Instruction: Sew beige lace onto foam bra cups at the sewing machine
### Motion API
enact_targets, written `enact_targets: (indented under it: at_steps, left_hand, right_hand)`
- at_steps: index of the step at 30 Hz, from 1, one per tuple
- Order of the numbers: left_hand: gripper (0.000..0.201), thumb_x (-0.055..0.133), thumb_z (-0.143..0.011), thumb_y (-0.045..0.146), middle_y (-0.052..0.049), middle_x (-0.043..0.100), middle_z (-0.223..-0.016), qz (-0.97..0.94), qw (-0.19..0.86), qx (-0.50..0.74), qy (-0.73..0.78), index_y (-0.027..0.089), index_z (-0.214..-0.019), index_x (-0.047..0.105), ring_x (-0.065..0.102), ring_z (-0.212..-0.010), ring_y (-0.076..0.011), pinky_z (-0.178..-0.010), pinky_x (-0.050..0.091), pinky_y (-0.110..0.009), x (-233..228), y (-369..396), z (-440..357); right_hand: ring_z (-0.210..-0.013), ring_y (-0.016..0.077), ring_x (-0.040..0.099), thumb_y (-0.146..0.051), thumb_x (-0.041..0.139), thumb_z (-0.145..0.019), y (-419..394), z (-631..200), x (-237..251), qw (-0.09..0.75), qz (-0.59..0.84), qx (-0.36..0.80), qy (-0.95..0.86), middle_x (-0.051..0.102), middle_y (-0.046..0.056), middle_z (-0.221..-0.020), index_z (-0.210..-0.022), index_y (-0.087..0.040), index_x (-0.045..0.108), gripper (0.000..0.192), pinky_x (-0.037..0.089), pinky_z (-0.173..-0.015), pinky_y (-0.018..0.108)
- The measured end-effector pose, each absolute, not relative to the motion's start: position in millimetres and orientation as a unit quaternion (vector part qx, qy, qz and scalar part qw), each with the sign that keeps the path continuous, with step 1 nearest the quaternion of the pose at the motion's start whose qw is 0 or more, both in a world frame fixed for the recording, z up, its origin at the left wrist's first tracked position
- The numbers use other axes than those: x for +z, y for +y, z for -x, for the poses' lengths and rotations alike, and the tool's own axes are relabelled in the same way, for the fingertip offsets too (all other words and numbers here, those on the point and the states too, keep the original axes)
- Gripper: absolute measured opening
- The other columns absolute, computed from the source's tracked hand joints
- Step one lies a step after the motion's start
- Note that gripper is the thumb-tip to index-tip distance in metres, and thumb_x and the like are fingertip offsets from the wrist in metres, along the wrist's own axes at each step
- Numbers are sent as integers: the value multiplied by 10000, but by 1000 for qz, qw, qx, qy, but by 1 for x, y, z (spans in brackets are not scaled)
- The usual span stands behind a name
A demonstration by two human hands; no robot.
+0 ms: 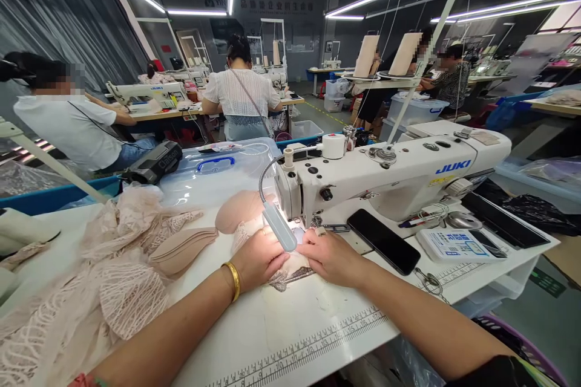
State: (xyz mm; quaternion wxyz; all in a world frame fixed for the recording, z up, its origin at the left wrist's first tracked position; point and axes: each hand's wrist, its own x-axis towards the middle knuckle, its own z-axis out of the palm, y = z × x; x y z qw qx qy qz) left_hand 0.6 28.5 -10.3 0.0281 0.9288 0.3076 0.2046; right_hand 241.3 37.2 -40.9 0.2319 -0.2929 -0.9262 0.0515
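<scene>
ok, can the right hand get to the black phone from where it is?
Probably yes. The right hand rests flat on the lace piece, and the black phone lies just beside it on the table, with nothing between them.

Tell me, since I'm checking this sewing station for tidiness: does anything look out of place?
Nothing stands out. Both hands, left and right, press lace fabric flat under the sewing machine; a phone lies flat beside it.

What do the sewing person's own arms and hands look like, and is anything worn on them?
Both forearms are bare, with no gloves. The left hand has a gold bangle at the wrist and a ring on one finger. The right hand shows no jewellery. A dark sleeve covers the right upper arm, and a bit of pinkish cloth edges the left.
</scene>
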Motion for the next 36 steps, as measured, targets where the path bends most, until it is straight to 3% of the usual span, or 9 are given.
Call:
enact_targets:
  at_steps: [13,20,22,24,26,29,32,34,36]
  left_hand:
    - [200,531,-942,170,-78,654,-832,-906,-10,152,396,188,-781,648,571,-798,-252,-721,395,-382,-7,29,-3]
    - [343,440,-871,3,-92,684,-921,-873,-14,224,433,160,-1107,633,628,-834,-254,-726,510,-385,-19,15,24]
    - [379,424,-926,30,-78,706,-1000,-872,-3,253,418,189,-1229,588,660,-893,-230,-774,544,-372,-16,-1,33]
    - [379,458,-965,79,-68,714,-1102,-877,5,272,395,229,-1299,558,676,-991,-211,-860,561,-363,-12,-26,35]
    - [393,523,-976,128,-76,696,-1227,-870,29,303,389,265,-1343,556,658,-1126,-224,-978,541,-394,-9,-61,28]
    - [292,633,-973,257,-80,715,-1215,-775,236,396,432,293,-1263,646,670,-1130,-251,-1024,522,-431,-12,-118,8]
    - [496,690,-915,565,-146,761,-1096,-486,664,393,410,208,-1258,652,743,-964,-273,-851,597,-405,-17,-155,-11]
    - [559,720,-876,606,-177,750,-1173,-282,740,471,389,168,-1220,670,728,-1076,-295,-953,571,-416,-16,-159,-16]
    - [438,813,-838,480,-156,738,-1224,-201,693,581,377,158,-1117,709,687,-1173,-290,-1027,533,-386,-11,-149,-15]
  right_hand:
    - [-803,213,459,-53,530,-875,39,-242,-43,242,316,58,-916,563,34,-825,-945,-205,661,212,381,-709,308]
    - [-928,276,569,-105,447,-970,37,-252,-36,291,442,84,-844,643,133,-969,-848,-167,660,253,466,-839,426]
    - [-847,231,606,-204,466,-1015,23,-243,-31,294,430,166,-837,663,78,-916,-938,-194,654,204,498,-777,375]
    - [-765,188,627,-315,533,-1009,5,-227,-27,303,391,362,-790,659,9,-843,-1123,-228,605,160,510,-690,311]
    - [-723,172,622,-351,635,-933,-11,-206,-23,331,348,561,-674,619,-42,-769,-1257,-235,527,361,504,-664,290]
    - [-656,140,557,-281,709,-814,-32,-178,-16,400,342,656,-541,524,-86,-681,-1270,-217,543,489,459,-659,270]
    - [-666,131,547,-257,721,-774,-55,-165,-11,445,327,671,-494,519,-75,-709,-1257,-230,591,500,450,-666,266]
    - [-712,139,558,-282,730,-798,-76,-165,-11,458,311,672,-492,549,-51,-780,-1270,-256,599,491,469,-698,280]
    - [-738,143,546,-321,737,-839,-98,-170,-15,457,305,663,-508,550,-34,-840,-1290,-285,600,473,483,-728,295]
